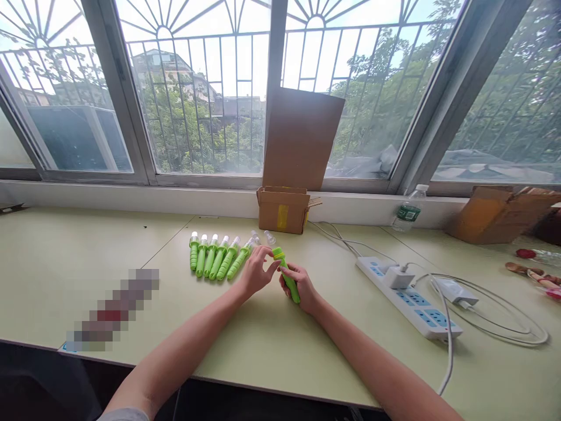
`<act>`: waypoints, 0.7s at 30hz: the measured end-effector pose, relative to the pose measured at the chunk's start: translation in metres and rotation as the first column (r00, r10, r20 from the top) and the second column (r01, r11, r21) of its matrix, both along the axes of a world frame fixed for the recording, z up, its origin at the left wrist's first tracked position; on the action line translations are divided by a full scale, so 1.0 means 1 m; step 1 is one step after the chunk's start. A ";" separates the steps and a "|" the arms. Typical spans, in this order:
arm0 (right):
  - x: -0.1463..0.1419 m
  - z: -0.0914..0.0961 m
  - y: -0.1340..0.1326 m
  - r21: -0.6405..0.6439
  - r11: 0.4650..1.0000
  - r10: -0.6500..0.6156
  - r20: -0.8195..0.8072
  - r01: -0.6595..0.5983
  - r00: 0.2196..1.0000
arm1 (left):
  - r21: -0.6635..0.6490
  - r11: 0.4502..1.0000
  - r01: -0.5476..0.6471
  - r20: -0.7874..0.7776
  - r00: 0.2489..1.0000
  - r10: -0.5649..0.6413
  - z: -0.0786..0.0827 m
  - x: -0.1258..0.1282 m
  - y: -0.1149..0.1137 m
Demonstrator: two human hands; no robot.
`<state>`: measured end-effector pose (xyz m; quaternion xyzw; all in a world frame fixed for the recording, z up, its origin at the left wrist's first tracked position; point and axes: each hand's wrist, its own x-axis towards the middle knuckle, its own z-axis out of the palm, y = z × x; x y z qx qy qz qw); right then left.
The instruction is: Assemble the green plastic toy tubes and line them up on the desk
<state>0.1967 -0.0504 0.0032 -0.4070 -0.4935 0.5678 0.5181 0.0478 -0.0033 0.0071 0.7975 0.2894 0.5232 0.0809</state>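
My right hand [302, 286] is closed around the lower body of a green tapered tube [290, 282], which tilts with its yellow-green ribbed neck up. At that neck, the thumb and fingertips of my left hand [256, 270] pinch together. To the left lies a row of several similar green tubes [213, 257] with clear caps, some showing white tips inside. A loose clear cap [270, 238] lies just behind my hands, and another clear cap [255, 236] sits near the row's right end.
Behind stands an open cardboard box [284, 209] against the sill. On the right are a white power strip [407, 298] with plugged-in chargers, looping cables [521, 333], a plastic bottle [409, 209] and a tilted brown carton [495, 213]. A blurred patch [109, 313] covers something on the left.
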 end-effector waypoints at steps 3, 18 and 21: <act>-0.001 0.000 0.000 -0.007 1.000 -0.018 -0.006 0.018 1.000 | 0.016 1.000 -0.002 0.004 1.000 0.002 -0.001 0.000 0.000; -0.007 -0.002 -0.003 0.114 0.987 -0.126 0.123 0.112 0.984 | 0.064 0.994 -0.090 -0.075 0.993 0.095 -0.003 -0.003 0.001; -0.007 -0.001 -0.004 0.104 0.990 -0.102 0.116 0.090 0.988 | 0.081 0.992 -0.096 -0.070 0.992 0.101 -0.002 -0.002 0.000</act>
